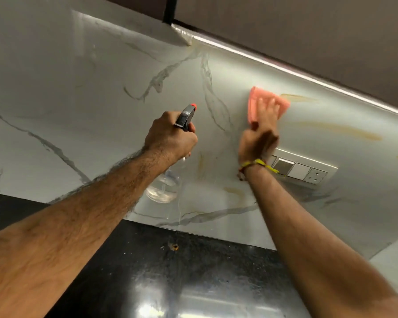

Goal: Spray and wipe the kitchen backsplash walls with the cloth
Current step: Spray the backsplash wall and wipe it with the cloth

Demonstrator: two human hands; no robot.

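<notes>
The backsplash (pixel 101 92) is glossy white marble with grey veins, meeting in a corner near the upper middle. My left hand (pixel 170 136) grips a clear spray bottle (pixel 163 187) by its dark trigger head, whose orange nozzle (pixel 193 106) points at the wall. My right hand (pixel 260 134) presses a folded pink cloth (pixel 255 99) flat against the right wall, fingers spread over it. Yellowish streaks (pixel 345 130) mark the wall to the right of the cloth.
A switch and socket plate (pixel 306 171) sits on the wall just right of my right wrist. A dark upper cabinet (pixel 308 31) overhangs the wall, with a light strip under it. The black polished countertop (pixel 182 283) lies below.
</notes>
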